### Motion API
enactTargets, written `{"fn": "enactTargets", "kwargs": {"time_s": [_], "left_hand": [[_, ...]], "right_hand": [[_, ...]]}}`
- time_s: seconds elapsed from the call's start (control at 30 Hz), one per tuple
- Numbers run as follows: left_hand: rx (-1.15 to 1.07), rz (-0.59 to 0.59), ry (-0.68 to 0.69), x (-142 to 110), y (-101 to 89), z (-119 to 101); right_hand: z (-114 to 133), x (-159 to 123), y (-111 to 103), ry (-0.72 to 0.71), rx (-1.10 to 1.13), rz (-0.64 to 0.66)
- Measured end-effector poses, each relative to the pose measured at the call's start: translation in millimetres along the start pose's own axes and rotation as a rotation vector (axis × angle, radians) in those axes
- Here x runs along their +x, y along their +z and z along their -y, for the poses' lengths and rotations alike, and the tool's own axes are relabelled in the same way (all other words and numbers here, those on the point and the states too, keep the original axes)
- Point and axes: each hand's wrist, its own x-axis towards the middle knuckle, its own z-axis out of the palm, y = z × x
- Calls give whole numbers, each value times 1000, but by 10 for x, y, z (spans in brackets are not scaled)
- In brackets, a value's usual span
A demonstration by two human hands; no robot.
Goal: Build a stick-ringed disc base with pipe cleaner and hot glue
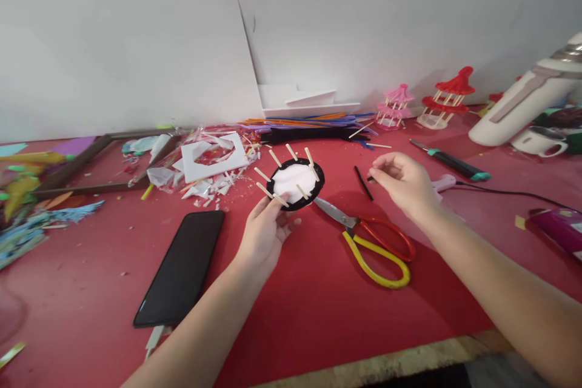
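My left hand [268, 227] grips a round white foam disc [291, 180] by its near edge. A fuzzy black band [321, 176] wraps the rim, and several short wooden sticks [291, 151] stand up around it, some leaning. To the right, my right hand [400, 182] is closed in a pinch, with a small dark piece [371, 179] at the fingertips, too small to name surely. Just left of those fingers a short black pipe-cleaner-like strip [363, 183] lies on the table. Scissors [364, 230] with one red and one yellow handle lie partly open between my hands.
A phone [182, 267] lies left of my left forearm. Behind are a cut foam square [213, 157], scraps and a bundle of pipe cleaners [313, 128]. Small pink [394, 109] and red pagoda models [446, 100], a cutter [450, 160], a glue gun [443, 184] and a thermos [522, 94] stand or lie right.
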Motion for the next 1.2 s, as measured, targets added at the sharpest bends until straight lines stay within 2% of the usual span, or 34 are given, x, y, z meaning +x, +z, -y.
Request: {"fn": "enactTargets", "kwargs": {"time_s": [0.2, 0.43, 0.7, 0.77, 0.87, 0.93, 1.0, 1.07, 1.2], "left_hand": [[2, -9, 5, -3, -13, -2], [17, -5, 22, -8, -7, 2], [12, 17, 30, -29, -21, 1], [-4, 23, 43, -29, -22, -2], [-47, 35, 74, -23, -11, -1], [-83, 57, 91, -22, 6, 5], [-110, 94, 97, -30, 25, 17], [-125, 137, 90, -50, 36, 33], [-124, 200, 55, -113, 15, 60]], "right_hand": [[-93, -35, -24, -147, -202, 76], [-76, -168, 28, -294, -322, 199], [71, -242, 58, -253, -147, 221], [74, -235, 43, -268, -152, 232], [59, -162, 75, -269, -232, 180], [61, -53, 186, -243, -259, 177], [93, 101, 395, -234, -248, 246], [168, 279, 696, -239, -231, 340], [408, 593, 1452, -277, -148, 531]]}}
